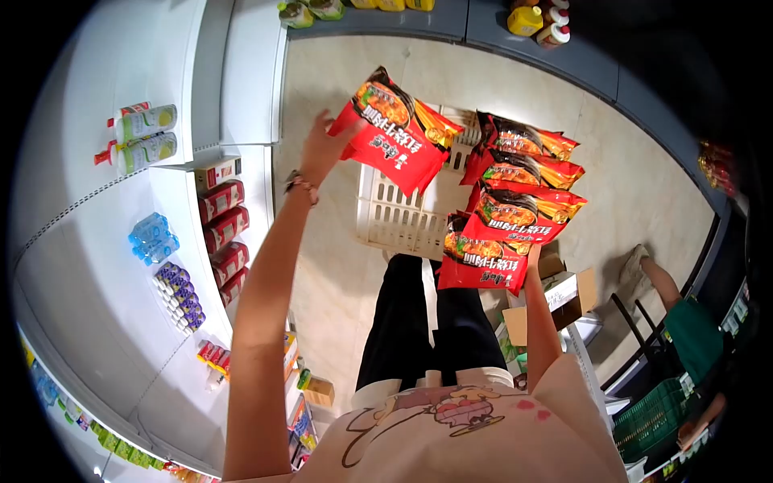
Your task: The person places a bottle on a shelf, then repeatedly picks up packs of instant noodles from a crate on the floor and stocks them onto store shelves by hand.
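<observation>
My left hand [324,143] grips the left edge of a red instant noodle packet [394,129], held tilted above the white plastic basket [403,217]. My right hand [534,254] is at the right edge of the lowest noodle packet [483,262], its fingers mostly hidden by the packets. Just above that packet, another red noodle packet [523,212] overlaps it. Further packets of the same kind [527,137] stand in a row over the right side of the basket. Parts of the basket's slotted wall show between the packets.
White shelves on the left hold bottles [146,137], blue bottled packs [153,238] and red packages [225,229]. An open cardboard box [576,298] lies by my right arm. At the right are a person in green [691,338] and a green basket [652,419]. A grey shelf [451,22] runs along the top.
</observation>
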A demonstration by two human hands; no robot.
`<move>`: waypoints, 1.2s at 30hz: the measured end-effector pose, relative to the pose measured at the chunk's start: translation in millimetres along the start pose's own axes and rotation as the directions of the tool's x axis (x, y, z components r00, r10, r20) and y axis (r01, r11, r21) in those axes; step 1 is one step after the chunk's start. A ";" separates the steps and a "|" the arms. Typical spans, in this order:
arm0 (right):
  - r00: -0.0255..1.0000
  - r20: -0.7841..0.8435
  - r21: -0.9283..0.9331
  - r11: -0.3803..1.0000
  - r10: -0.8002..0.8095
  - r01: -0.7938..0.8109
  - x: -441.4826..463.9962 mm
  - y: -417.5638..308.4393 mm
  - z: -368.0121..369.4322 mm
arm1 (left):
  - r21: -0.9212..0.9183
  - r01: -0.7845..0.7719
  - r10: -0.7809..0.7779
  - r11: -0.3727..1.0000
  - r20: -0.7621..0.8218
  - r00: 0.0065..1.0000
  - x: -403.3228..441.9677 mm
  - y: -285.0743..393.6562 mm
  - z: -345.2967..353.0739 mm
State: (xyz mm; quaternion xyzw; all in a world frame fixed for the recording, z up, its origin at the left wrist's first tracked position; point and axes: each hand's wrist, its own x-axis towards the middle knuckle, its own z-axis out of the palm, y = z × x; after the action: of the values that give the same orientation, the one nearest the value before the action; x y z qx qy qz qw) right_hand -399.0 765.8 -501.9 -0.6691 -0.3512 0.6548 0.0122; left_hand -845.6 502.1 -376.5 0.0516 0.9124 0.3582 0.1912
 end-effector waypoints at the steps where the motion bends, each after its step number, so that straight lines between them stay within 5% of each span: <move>1: 0.997 0.036 -0.062 0.996 -0.069 0.071 3.7 -6.7 -1.6 | 0.031 0.112 -0.116 0.993 0.160 0.980 4.0 6.8 -2.0; 2: 0.869 0.330 -0.535 0.686 -0.369 0.494 -5.3 -11.3 -15.4 | 0.072 0.213 -0.225 0.974 0.304 0.926 9.1 15.0 -3.9; 3: 0.574 0.561 -0.696 0.036 -0.597 0.717 -15.8 -17.2 -27.8 | 0.074 0.169 -0.183 0.983 0.252 0.950 9.7 14.4 -2.5; 7: 0.714 0.275 -0.899 0.090 -0.644 0.428 -25.8 -4.9 -96.9 | 0.017 0.064 -0.064 0.998 -0.021 0.998 -47.0 45.8 -9.3; 9: 0.772 -0.014 -0.910 0.327 -0.635 0.253 -77.0 -31.5 -93.4 | -0.297 -0.011 0.002 0.955 -0.031 1.000 -78.4 35.1 -6.1; 11: 0.770 -0.037 -0.937 0.290 -0.637 0.196 -128.9 -62.4 -78.2 | -0.452 -0.135 0.091 0.882 -0.119 0.989 -125.6 56.4 -25.3; 13: 0.654 0.127 -0.909 0.176 -0.746 0.378 -152.5 -74.7 -66.0 | -0.272 0.036 -0.046 0.962 -0.028 0.999 -177.7 59.1 -57.4; 17: 0.345 0.525 -0.625 -0.077 -0.778 0.777 -233.9 -125.1 33.0 | -0.231 0.102 -0.120 0.968 -0.064 0.991 -283.0 64.0 -124.7; 19: 0.172 0.716 -0.336 -0.117 -0.676 0.935 -264.8 -136.9 89.6 | -0.150 0.018 -0.037 0.989 -0.121 0.992 -333.3 44.3 -140.9; 20: 0.165 0.774 -0.275 -0.090 -0.611 0.957 -289.4 -142.8 122.4 | -0.105 -0.021 0.005 0.994 -0.146 0.989 -355.6 39.2 -146.4; 21: 0.240 0.803 -0.220 0.103 -0.545 0.970 -308.6 -140.9 149.7 | -0.103 0.057 -0.072 0.993 -0.146 0.987 -377.3 39.8 -154.4; 23: 0.220 0.939 -0.137 0.301 -0.263 0.944 -352.1 -150.5 204.0 | -0.098 0.207 -0.220 0.973 -0.149 0.964 -418.6 43.4 -179.2; 25: -0.013 0.989 0.034 0.135 -0.149 0.990 -414.6 -147.8 244.9 | -0.120 0.188 -0.213 0.975 -0.247 0.945 -457.9 34.7 -190.6; 29: -0.298 0.915 0.274 0.122 0.273 0.954 -535.2 -83.4 269.6 | -0.166 0.225 -0.271 0.960 -0.356 0.894 -532.1 17.1 -205.2; 32: -0.232 0.703 0.316 -0.002 0.672 0.949 -574.0 -5.2 258.2 | -0.267 0.216 -0.322 0.939 -0.468 0.823 -580.9 10.3 -223.5; 36: -0.101 0.538 0.459 -0.190 0.837 0.868 -610.5 77.9 237.6 | -0.333 0.205 -0.366 0.920 -0.550 0.751 -653.0 -16.3 -238.3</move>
State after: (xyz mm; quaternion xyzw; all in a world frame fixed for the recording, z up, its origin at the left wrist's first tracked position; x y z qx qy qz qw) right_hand -510.2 305.1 -43.0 0.5289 -0.7093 0.1991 -0.4213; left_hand -335.0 188.1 -24.0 -0.2308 0.8692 0.4344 -0.0510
